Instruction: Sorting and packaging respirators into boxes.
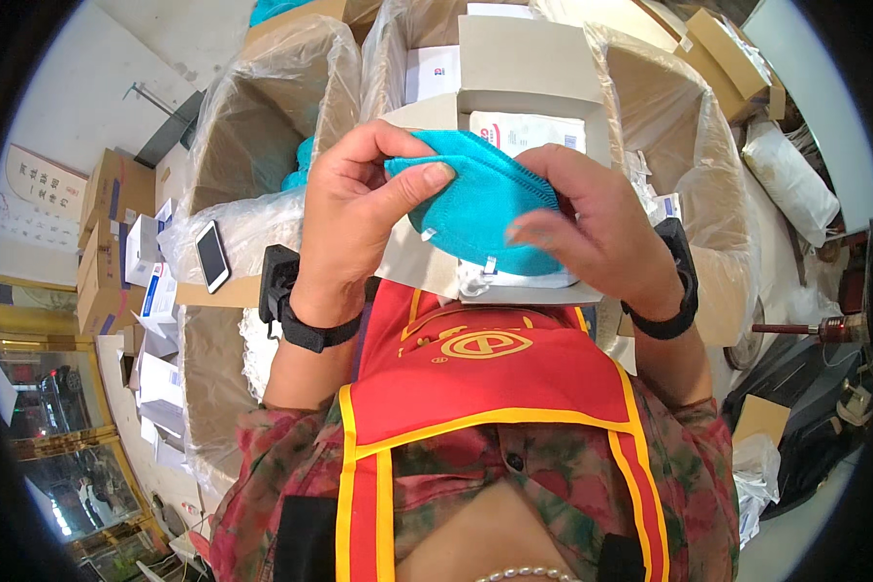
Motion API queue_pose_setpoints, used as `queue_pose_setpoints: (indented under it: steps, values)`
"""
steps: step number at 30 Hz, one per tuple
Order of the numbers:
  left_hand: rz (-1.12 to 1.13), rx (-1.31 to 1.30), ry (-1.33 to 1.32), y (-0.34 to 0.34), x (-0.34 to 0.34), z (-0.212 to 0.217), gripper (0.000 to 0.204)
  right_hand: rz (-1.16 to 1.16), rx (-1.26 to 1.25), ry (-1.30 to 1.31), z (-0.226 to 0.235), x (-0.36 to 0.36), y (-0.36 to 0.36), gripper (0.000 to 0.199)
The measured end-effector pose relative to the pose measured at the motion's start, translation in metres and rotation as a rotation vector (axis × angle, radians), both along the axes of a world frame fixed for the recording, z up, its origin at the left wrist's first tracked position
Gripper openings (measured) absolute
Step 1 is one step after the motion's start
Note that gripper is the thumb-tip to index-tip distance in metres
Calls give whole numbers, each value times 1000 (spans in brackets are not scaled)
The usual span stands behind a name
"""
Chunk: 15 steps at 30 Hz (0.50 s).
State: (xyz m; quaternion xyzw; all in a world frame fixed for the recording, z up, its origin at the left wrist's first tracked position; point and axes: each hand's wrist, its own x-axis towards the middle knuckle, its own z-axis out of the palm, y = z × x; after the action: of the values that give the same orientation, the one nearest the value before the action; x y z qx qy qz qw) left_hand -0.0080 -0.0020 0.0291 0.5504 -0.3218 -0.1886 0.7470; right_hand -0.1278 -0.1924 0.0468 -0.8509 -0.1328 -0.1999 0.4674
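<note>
A teal cup-shaped face mask [475,199] is held up in front of my chest, apparently folded along a seamed edge. My left hand [357,199] pinches its upper left edge between thumb and fingers. At the mask's right side, the fingers of my right hand [601,218] wrap behind the edge, while the thumb, slightly blurred, lies at the front. Two small white tabs show on the mask's lower edge. Directly behind and below it is an open carton [529,58] with its flaps spread. A white printed packet [543,128] lies inside, partly hidden by the mask.
Plastic-lined cardboard boxes stand at the left [252,145] and right [674,165]; teal material shows in the left one. A white phone [212,256] rests near the left box's edge. Small white boxes [160,383] and brown cartons [102,281] are stacked farther left.
</note>
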Motion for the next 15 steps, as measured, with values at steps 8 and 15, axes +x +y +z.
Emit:
queue_pose_setpoints:
  steps: [8,15]
  values:
    - [236,-123,366,-5,-16,-9,27,-35,-514,-115,-13,-2,32,27]
    - [207,-411,299,80,38,21,42,55,-385,-127,-39,28,-7,21]
